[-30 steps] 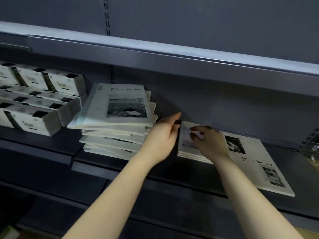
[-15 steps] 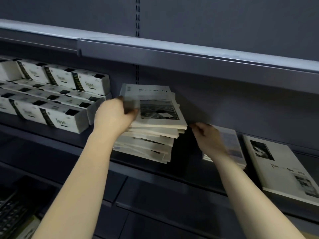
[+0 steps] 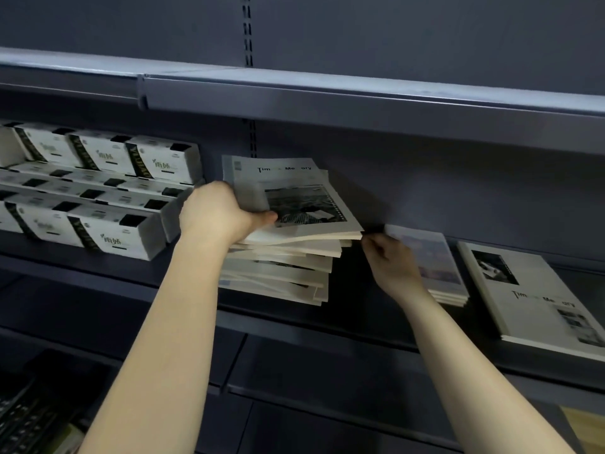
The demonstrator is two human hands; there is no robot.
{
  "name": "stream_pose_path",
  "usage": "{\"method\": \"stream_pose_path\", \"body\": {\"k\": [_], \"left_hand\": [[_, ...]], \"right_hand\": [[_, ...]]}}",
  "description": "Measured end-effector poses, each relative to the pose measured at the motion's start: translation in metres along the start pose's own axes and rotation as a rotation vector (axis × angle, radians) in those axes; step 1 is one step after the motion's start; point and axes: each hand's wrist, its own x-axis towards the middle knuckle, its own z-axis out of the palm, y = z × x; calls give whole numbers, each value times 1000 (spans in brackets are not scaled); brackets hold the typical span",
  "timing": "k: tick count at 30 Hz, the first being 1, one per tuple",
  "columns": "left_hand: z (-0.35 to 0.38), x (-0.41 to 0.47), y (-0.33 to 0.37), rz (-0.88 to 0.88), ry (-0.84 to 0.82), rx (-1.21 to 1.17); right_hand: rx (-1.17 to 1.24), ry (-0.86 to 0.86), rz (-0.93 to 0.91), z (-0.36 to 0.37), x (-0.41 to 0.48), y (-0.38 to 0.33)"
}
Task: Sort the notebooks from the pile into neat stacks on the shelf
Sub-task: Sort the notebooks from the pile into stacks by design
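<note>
While left hand [image 3: 216, 214] grips a floppy paper notebook [image 3: 294, 178], right hand [image 3: 391, 267] curls, hold unclear.

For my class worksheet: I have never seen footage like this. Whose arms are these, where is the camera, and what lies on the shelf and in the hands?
No machine: a person wears a camera on the head, so you look down along their arms. On the shelf lie white boxes, an untidy pile of notebooks, a small stack and a larger notebook. The left hand grips the pile's top notebook. The right hand curls its fingers at that corner; whether they pinch it is unclear.
</note>
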Motion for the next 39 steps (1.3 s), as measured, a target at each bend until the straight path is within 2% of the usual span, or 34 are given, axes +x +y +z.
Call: {"method": "stream_pose_path", "body": {"k": [4,9,12,16,22,25,27,30,33,39], "left_hand": [[-1,-3,6,-17,-3,-110],[9,-16,33,31,93,-449],[24,-30,57,99,97,-514],[59,-53,94,173,1,-547],[118,-81,145,123,-166,-858],[142,-94,171,113,-224,-1069],[155,-102,186,115,-238,-1120],[173,-114,207,113,-319,-1122],[192,-128,227,113,-379,-1099],[231,-140,236,373,-369,-659]], "right_hand": [[45,-3,-3,-12,-3,7],[61,-24,-14,-36,-6,25],[74,-40,-7,-52,-7,39],[105,-25,15,-79,-12,60],[131,-60,153,-121,-29,105],[463,-99,345,-141,-41,128],[655,-114,408,-157,-49,146],[797,-54,421,-180,-56,172],[789,58,452,-195,-64,194],[777,230,520,-226,-84,239]]}}
